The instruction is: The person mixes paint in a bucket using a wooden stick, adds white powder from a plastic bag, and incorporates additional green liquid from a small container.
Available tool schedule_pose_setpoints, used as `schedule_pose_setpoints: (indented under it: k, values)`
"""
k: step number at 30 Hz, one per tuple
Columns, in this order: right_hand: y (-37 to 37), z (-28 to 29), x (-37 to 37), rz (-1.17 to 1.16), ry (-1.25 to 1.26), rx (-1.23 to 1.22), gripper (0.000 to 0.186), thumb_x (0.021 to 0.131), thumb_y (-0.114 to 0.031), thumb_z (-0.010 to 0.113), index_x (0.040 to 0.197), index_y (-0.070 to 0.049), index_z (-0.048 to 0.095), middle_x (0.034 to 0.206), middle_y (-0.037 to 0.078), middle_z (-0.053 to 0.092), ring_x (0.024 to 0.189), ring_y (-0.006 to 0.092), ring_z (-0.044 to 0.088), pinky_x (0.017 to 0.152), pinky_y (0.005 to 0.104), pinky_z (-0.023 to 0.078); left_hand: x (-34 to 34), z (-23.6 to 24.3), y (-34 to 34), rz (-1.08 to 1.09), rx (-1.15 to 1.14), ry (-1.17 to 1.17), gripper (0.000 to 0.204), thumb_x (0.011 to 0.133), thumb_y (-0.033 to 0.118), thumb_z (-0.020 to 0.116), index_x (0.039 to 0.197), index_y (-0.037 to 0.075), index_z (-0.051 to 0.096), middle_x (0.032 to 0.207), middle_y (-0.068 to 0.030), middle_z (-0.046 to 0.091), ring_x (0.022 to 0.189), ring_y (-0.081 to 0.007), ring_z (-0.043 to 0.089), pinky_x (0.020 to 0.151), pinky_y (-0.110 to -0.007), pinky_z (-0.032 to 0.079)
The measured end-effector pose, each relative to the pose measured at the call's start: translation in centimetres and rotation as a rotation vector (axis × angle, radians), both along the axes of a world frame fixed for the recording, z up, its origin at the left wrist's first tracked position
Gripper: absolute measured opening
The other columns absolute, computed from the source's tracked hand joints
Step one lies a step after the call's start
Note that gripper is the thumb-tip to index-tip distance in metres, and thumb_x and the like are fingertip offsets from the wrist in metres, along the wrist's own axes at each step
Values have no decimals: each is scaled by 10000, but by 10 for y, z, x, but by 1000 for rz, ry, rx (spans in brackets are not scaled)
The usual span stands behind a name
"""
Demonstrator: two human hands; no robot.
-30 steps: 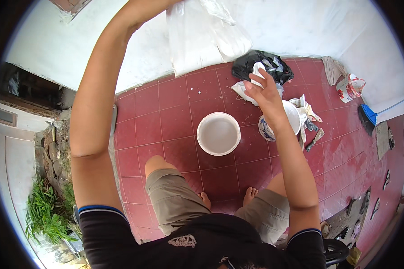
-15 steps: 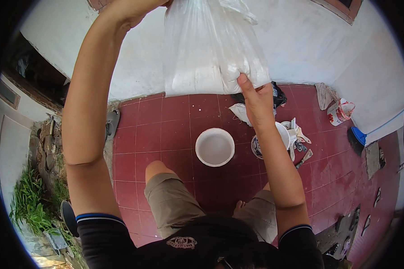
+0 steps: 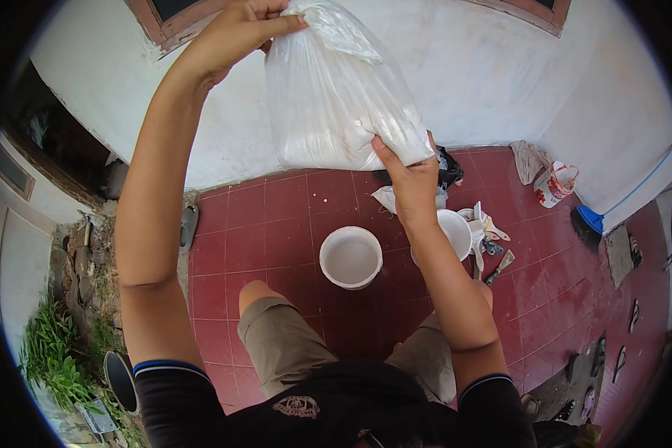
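Observation:
A clear plastic bag of white powder hangs in front of me, well above the floor. My left hand pinches its gathered top corner, thumb pressed on the plastic. Lower down, my right hand grips the bottom right corner, its thumb on the near side and the other fingers mostly hidden behind. The powder has settled along the bag's bottom. Below, between my knees, a round white bucket stands upright on the floor with pale greyish stuff inside.
Right of the bucket, a white container stands beside brushes and a scraper. Behind them lies a black plastic bag. A red-and-white pail and a blue broom are farther right. A white wall rises ahead; plants grow at left.
The bag and both hands sit lower in view, and my left hand now shows fully at the bag's top. The bag has tilted, its top leaning left. Both hands keep their hold.

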State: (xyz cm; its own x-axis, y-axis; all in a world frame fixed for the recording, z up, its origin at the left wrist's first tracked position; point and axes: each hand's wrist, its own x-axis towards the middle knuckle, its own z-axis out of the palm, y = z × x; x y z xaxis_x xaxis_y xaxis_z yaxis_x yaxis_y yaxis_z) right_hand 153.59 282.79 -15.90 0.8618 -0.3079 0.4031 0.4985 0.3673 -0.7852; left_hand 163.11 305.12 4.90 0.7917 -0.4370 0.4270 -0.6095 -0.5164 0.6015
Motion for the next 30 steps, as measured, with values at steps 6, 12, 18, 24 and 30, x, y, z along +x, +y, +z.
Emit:
schedule_pose_setpoints:
  k: [6,12,18,24,30]
  values:
    - [-3,-11,6,10,21,45,491,831,-80,822,1235,0,554,1182,89,667,1095,153,635,963,301,500,1,-5,-13,39,28,-52,369,907,319,697,1179,69,701,1037,-31,720,961,-145,656,942,-322,477]
    - [-21,-59,22,134,112,42,588,889,-125,774,1377,-18,464,1304,97,594,1175,173,593,1010,314,470,8,-27,-40,-5,83,45,303,911,297,692,1096,60,721,928,-17,705,853,-110,630,817,-284,480]
    - [-61,-136,-6,48,360,-135,628,929,-148,728,1432,6,384,1341,150,552,1184,233,608,1011,337,474,37,-93,-53,13,142,112,251,926,261,681,979,16,693,807,-12,645,729,-93,555,688,-273,460]
    - [-83,-228,-46,75,436,-197,438,975,-153,662,1329,31,481,1174,138,629,1030,194,673,867,286,547,83,-211,-67,146,286,125,286,904,266,679,976,-10,648,826,-142,652,756,-266,596,737,-379,483]
    - [-78,-232,-72,182,631,-561,331,966,-177,659,1218,22,578,1066,141,683,950,200,692,827,314,560,127,-351,-55,283,396,161,263,909,260,653,1040,32,661,984,-177,693,902,-354,650,789,-424,501]
